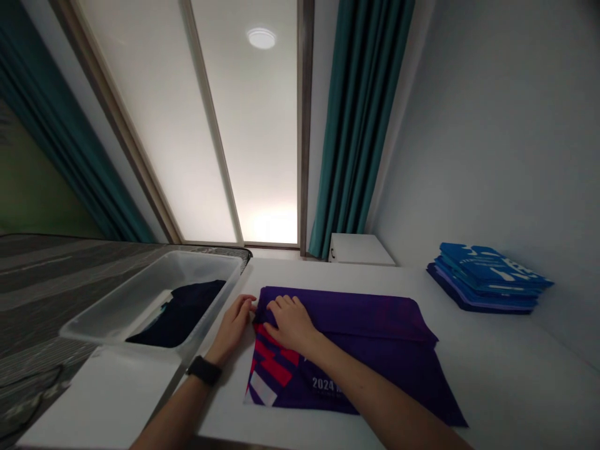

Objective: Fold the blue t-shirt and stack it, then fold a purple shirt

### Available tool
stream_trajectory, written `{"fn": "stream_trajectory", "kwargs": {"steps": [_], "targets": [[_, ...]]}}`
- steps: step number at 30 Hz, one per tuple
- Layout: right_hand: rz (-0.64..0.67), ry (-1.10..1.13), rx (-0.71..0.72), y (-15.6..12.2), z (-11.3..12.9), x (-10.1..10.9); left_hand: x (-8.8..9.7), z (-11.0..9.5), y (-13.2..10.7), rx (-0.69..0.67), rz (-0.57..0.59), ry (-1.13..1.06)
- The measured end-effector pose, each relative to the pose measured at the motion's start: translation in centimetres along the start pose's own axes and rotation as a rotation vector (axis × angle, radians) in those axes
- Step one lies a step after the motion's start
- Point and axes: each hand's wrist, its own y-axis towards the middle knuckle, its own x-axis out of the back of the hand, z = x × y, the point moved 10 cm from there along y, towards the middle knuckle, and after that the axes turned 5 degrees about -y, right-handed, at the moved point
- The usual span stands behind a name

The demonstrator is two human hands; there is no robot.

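A purple garment [365, 337] with a red, white and blue pattern and "2024" print lies partly folded on the white table [497, 375]. My left hand [234, 325], a dark watch on its wrist, pinches the garment's left edge. My right hand [290, 322] rests just beside it on the same folded edge, fingers curled down onto the cloth.
A clear plastic bin [140, 294] holding dark clothing [180, 312] sits left of the garment. A stack of folded blue garments [490, 278] lies at the far right by the wall. A small white box [359, 249] stands at the back below teal curtains [356, 125].
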Motion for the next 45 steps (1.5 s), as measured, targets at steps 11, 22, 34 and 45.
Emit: {"fn": "stream_trajectory", "kwargs": {"steps": [11, 22, 34, 45], "targets": [[0.112, 0.063, -0.226, 4.7, -3.2, -0.8, 0.0, 0.1, -0.1, 0.017, -0.009, -0.093], [0.156, 0.142, -0.316, 7.5, -8.1, 1.0, -1.7, 2.0, 4.6, 0.142, 0.021, 0.042], [0.066, -0.061, 0.050, 2.3, 1.3, 0.4, -2.1, 3.0, 7.2, 0.046, 0.002, 0.098], [0.054, -0.138, 0.139, 0.7, 2.9, -2.1, -2.3, 3.4, 7.8, 0.010, -0.001, 0.211]]}}
